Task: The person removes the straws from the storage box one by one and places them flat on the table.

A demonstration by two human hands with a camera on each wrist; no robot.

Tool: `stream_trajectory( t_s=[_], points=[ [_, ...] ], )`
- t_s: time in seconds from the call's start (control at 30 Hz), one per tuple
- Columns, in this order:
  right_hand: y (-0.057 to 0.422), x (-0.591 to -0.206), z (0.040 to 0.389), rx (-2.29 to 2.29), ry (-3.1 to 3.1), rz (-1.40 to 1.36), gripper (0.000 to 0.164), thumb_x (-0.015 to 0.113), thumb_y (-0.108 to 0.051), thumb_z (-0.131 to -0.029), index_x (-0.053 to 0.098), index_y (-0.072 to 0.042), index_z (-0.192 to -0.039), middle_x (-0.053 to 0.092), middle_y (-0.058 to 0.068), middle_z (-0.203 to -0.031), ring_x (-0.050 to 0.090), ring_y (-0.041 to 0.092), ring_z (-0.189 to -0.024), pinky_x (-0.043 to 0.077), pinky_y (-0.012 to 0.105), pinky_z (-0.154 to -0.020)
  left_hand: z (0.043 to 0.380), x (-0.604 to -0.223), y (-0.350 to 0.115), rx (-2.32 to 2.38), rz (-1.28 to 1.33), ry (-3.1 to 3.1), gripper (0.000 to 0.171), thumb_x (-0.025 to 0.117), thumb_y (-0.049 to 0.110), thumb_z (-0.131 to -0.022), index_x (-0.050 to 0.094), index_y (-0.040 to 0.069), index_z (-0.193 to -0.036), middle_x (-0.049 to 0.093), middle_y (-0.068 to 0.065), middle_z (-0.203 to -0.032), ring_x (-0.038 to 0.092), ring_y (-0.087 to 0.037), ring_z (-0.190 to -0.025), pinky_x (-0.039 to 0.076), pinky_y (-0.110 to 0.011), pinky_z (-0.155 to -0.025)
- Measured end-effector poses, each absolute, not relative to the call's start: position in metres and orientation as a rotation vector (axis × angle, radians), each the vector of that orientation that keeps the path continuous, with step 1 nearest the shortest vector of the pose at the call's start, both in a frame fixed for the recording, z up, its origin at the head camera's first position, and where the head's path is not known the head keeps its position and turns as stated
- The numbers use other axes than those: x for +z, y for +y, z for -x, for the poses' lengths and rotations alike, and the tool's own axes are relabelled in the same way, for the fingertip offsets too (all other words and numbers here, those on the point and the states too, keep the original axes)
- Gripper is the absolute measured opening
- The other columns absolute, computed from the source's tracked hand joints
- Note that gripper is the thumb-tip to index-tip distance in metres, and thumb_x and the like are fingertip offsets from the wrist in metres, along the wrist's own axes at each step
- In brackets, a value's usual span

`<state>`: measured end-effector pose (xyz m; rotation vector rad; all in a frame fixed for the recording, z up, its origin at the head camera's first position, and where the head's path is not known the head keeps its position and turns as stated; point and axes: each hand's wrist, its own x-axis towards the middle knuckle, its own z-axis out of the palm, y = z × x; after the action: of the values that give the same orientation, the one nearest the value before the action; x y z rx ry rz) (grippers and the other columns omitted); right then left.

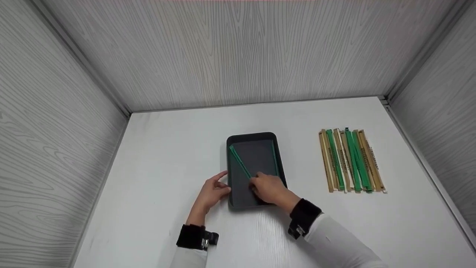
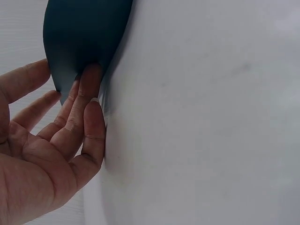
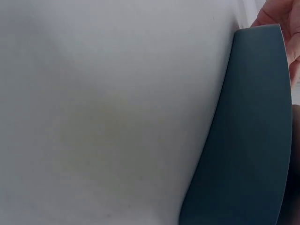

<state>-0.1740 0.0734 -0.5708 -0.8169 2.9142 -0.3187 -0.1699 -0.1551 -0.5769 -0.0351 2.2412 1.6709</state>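
A dark rectangular tray lies on the table in front of the person. Over its floor, the right hand pinches the near end of a slim green stick packet, which slants toward the far left corner. Another green stick packet lies along the tray's right wall. Against the left wall rests the left hand; in the left wrist view, its relaxed fingertips touch the outer side of the tray. The right wrist view shows mostly the tray's outer wall, hiding the right hand's grip.
To the right of the tray, several brown stick packets and green stick packets lie side by side in a row. Grey wood-grain panels wall in the white table at the back and both sides.
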Motion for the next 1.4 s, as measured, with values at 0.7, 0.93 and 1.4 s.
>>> stream_trajectory(
  t_s=[0.7,0.93,1.4],
  points=[
    [0.070,-0.576,0.174,-0.338,3.132,0.494,0.022,0.071,-0.016,-0.085,0.056,-0.007,-0.072,0.051,0.003,-0.065,0.059,0.019,-0.055,0.049,0.035,-0.046,0.170,-0.578,-0.155,1.661,0.046,2.267,0.061,0.068,0.003,-0.088,0.048,0.009,-0.145,0.064,-0.012,-0.094,0.063,-0.020,-0.081,0.051,-0.032,-0.072],
    [0.078,-0.559,0.172,-0.424,3.062,0.389,0.025,0.073,-0.021,-0.085,0.053,-0.010,-0.073,0.052,0.001,-0.060,0.056,0.017,-0.052,0.047,0.035,-0.045,0.170,-0.578,-0.156,1.677,0.038,2.247,0.061,0.068,0.002,-0.088,0.047,0.009,-0.146,0.064,-0.013,-0.095,0.063,-0.020,-0.081,0.052,-0.032,-0.073],
    [0.140,-0.519,0.167,-0.885,2.831,0.428,0.012,0.064,-0.007,-0.093,0.065,0.000,-0.102,0.063,0.004,-0.078,0.058,0.013,-0.065,0.049,0.033,-0.058,0.168,-0.577,-0.155,1.709,0.016,2.218,0.063,0.067,0.000,-0.088,0.046,0.008,-0.147,0.064,-0.012,-0.094,0.064,-0.019,-0.081,0.052,-0.032,-0.073]
  ],
)
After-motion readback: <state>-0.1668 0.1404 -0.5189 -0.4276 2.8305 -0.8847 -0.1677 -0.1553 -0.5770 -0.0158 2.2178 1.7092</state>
